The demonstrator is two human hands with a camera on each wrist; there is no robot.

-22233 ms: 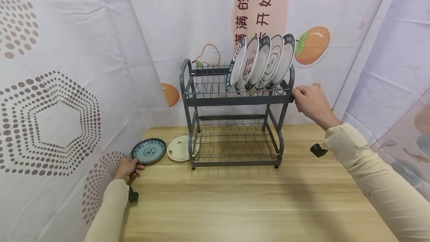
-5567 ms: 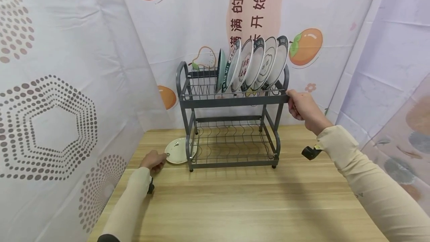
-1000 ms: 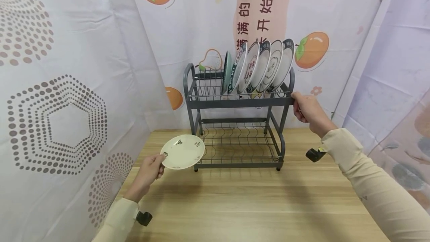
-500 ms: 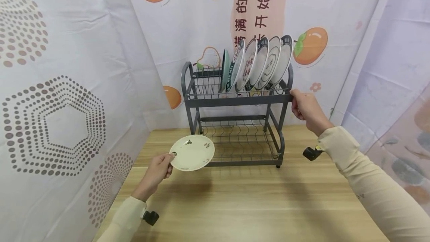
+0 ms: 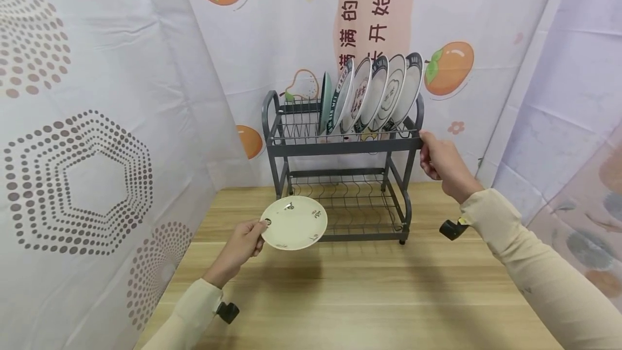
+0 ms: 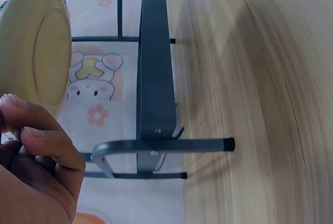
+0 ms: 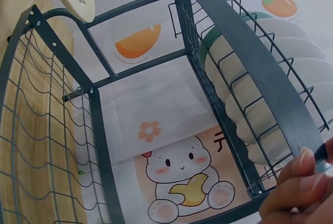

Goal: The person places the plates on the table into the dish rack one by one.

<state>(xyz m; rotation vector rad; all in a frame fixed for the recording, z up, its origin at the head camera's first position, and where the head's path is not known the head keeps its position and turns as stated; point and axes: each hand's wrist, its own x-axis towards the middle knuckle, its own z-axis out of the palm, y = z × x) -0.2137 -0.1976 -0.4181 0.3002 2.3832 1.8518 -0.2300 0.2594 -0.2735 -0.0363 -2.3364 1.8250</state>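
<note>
My left hand point(image 5: 245, 243) pinches the left edge of a cream plate point(image 5: 294, 222) with small dark motifs, held up in front of the dish rack's lower tier. From below, the left wrist view shows the underside of the plate point(image 6: 44, 52) and the curled fingers. The dark grey two-tier dish rack point(image 5: 340, 147) stands on the table. My right hand point(image 5: 446, 165) grips the right front corner of its upper tier; the right wrist view shows that hand point(image 7: 299, 190) on the frame. Several plates point(image 5: 374, 96) stand on edge in the upper tier, with a green plate point(image 5: 325, 102) leftmost.
The wire lower tier point(image 5: 352, 204) sits just behind the held plate. Left of the green plate are wire slots point(image 5: 298, 123). A patterned curtain point(image 5: 262, 31) hangs close behind the rack, and another covers the left side. The wooden table point(image 5: 364, 296) extends toward me.
The green-blue plate went from the table into the upper tier. My left hand then lifted the cream plate and moved it right, across the rack's front. My right hand stays on the rack.
</note>
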